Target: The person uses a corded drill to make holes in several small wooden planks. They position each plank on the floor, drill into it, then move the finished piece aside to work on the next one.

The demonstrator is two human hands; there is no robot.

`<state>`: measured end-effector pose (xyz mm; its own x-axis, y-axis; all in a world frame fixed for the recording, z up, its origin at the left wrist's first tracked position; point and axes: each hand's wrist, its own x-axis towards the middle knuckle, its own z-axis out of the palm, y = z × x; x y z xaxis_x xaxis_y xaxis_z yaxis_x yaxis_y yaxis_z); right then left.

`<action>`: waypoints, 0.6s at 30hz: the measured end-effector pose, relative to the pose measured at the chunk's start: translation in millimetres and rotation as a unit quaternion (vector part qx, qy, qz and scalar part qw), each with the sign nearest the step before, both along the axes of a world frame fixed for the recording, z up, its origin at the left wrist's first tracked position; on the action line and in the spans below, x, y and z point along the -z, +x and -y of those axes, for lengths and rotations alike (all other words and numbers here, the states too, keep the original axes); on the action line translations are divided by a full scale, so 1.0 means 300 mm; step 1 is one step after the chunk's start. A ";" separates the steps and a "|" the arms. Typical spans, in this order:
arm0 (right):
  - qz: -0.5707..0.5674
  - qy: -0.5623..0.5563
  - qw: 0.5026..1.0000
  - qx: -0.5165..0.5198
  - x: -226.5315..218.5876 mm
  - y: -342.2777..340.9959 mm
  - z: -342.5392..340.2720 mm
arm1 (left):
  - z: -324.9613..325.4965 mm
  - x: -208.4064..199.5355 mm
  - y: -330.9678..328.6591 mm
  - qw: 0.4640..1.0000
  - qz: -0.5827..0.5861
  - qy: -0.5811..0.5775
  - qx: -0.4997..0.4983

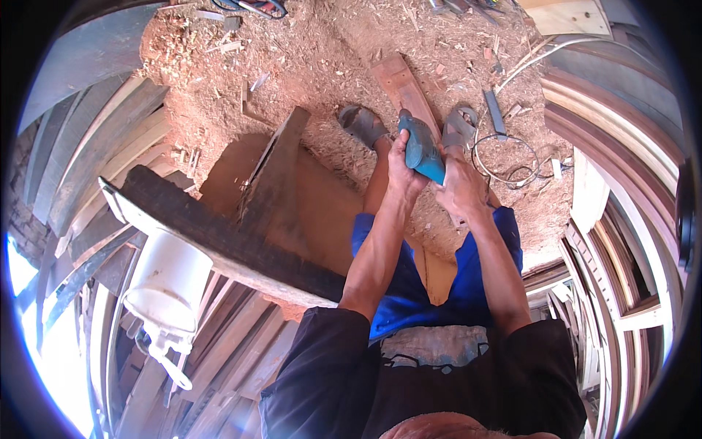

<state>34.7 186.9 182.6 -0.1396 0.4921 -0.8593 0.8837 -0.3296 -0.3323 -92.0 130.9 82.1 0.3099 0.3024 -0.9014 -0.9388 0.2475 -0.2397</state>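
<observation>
Proximally, a black shirt [431,388] and blue shorts [479,274] are seen at the lower edge. Beyond the knees, a teal power tool [422,146] is held two-handed between the lower legs, its narrow nose directed away from the body. Its flank is gripped by the left hand [405,172], fingers curled round; its rear part is grasped by the right hand [463,184], likewise closed. The undersides of both grips are hidden. A reddish-brown board [401,84] is overlapped by the nose; whether contact is made cannot be told. The board is flanked by two sandals [362,124], worn on the feet. To the right, a looped cable [537,157] and a dark flat strip [494,112] are noted. Farther out, the ground [322,44] is strewn with wood shavings.
</observation>
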 end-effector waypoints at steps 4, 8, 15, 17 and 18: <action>-0.032 0.029 0.998 0.052 -0.058 0.012 0.112 | -0.013 -0.144 -0.007 0.999 -0.029 0.006 0.012; -0.040 0.018 0.998 0.039 -0.118 -0.004 0.097 | -0.034 -0.195 -0.028 0.997 -0.067 0.019 0.031; -0.056 0.029 0.994 0.090 0.085 0.005 0.133 | -0.051 -0.048 -0.023 0.997 -0.033 0.046 0.058; -0.049 0.042 0.993 0.097 0.151 0.003 0.125 | -0.069 0.037 -0.022 0.995 -0.020 0.044 0.086; -0.048 0.048 0.993 0.100 0.179 0.001 0.125 | -0.072 0.071 -0.025 0.994 -0.014 0.042 0.099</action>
<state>34.9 149.5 129.0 -0.1107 0.5971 -0.7945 0.7664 -0.4576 -0.4508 -99.4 152.4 60.9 0.3460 0.3124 -0.8847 -0.8757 0.4460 -0.1850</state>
